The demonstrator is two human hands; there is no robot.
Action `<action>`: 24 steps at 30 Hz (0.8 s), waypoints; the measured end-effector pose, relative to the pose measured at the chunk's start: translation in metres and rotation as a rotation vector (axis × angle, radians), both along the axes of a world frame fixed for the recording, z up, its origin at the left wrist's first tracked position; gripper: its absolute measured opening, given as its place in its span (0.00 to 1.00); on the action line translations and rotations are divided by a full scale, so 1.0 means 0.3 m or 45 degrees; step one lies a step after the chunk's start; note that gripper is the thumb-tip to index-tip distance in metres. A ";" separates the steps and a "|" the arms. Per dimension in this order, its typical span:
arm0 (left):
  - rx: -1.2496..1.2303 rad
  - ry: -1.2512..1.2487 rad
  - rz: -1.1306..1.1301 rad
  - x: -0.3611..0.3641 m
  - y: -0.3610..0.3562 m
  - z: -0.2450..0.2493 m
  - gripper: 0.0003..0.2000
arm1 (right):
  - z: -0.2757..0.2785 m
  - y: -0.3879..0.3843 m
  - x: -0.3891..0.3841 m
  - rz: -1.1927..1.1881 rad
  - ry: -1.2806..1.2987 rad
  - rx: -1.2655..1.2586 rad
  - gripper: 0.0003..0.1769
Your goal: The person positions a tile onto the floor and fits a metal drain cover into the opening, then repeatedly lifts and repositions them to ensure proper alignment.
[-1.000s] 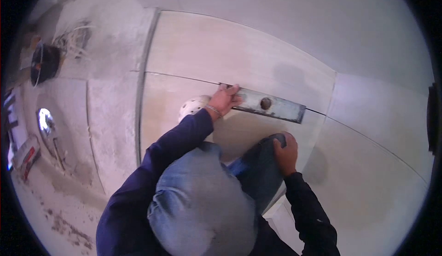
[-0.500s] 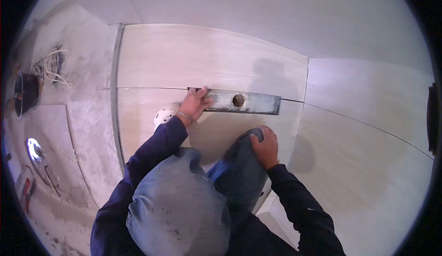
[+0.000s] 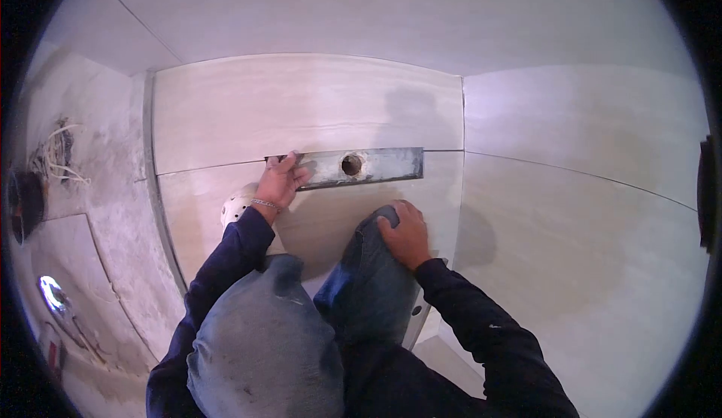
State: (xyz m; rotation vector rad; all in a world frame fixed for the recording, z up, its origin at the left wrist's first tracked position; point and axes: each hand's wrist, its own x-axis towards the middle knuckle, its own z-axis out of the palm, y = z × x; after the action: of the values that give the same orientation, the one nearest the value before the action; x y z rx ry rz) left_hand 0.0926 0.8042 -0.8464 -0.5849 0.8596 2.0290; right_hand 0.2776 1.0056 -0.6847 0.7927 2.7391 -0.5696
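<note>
My left hand (image 3: 278, 182) is over the left end of a long rectangular drain recess (image 3: 395, 164) cut between pale tiles. Its fingers are spread, with the tips at the recess's upper left corner and edge; nothing shows in its grasp. A round drain hole (image 3: 351, 164) opens in the grey bottom of the recess, right of those fingers. Beside the left wrist is a white clog (image 3: 233, 207) with holes, partly covered by my arm. My right hand (image 3: 407, 234) rests over my bent right knee (image 3: 366, 249) in jeans, thumb apart from the fingers.
Large pale tiles (image 3: 301, 109) surround the recess, with a tiled wall (image 3: 571, 215) on the right. To the left lie rough bare concrete (image 3: 113, 170), loose pale wires (image 3: 64, 158), a dark bucket (image 3: 28, 206) and a bright lamp (image 3: 51, 293).
My view has shifted, so the recess and both hands appear further left. My left hand stays at the recess's left end, and my right hand stays on the knee.
</note>
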 end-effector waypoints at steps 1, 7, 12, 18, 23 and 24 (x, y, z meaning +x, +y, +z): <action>0.018 0.009 0.011 -0.001 0.000 0.006 0.12 | -0.002 0.000 0.001 -0.009 0.000 0.009 0.27; 0.003 -0.030 0.031 -0.001 0.008 0.032 0.11 | 0.002 -0.002 -0.004 -0.005 0.014 0.029 0.25; -0.062 -0.048 0.005 -0.001 0.007 0.022 0.11 | 0.005 -0.001 -0.004 -0.012 0.051 0.010 0.24; 0.037 0.016 0.002 0.003 0.003 0.012 0.10 | 0.002 -0.004 0.005 -0.041 0.017 0.011 0.25; 0.010 0.006 -0.012 0.006 0.001 -0.017 0.10 | 0.015 -0.009 -0.001 -0.044 -0.014 0.040 0.25; 0.010 0.003 -0.019 0.006 0.003 -0.014 0.10 | 0.017 -0.008 -0.001 -0.034 -0.010 0.048 0.24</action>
State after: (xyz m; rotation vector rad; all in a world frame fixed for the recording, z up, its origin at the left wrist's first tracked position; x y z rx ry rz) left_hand 0.0945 0.8052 -0.8505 -0.5701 0.8543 2.0191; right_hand 0.2774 1.0032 -0.6796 0.8396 2.7439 -0.5208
